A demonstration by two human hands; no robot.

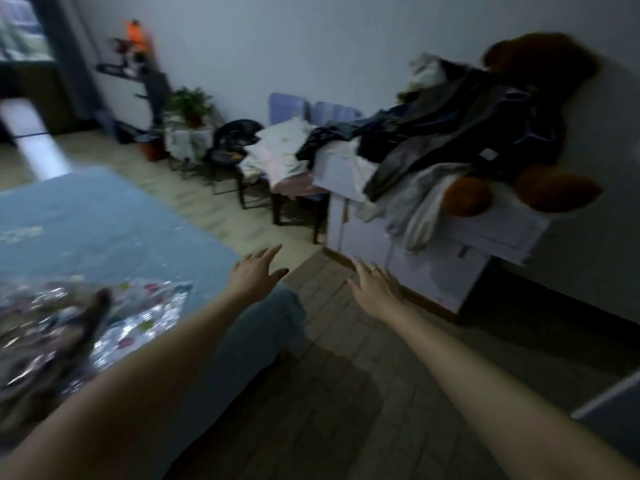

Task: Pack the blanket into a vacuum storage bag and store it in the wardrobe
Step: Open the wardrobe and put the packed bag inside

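Note:
A shiny clear vacuum storage bag [114, 317] with coloured dots lies on the blue bed [86, 230] at the lower left, and dark bundled fabric shows through it. The picture is blurred. My left hand [256, 271] is stretched out over the bed's corner with fingers spread and holds nothing. My right hand [374, 285], with a ring on one finger, reaches forward over the wooden floor, fingers straight and empty. Both hands are apart from the bag.
A white cabinet [433, 258] stands against the right wall, piled with dark clothes [450, 133] and a brown teddy bear [540, 116]. Chairs with folded laundry [277, 157] stand behind it. Potted plants [190, 105] are at the back. Wooden floor [346, 375] lies between bed and cabinet.

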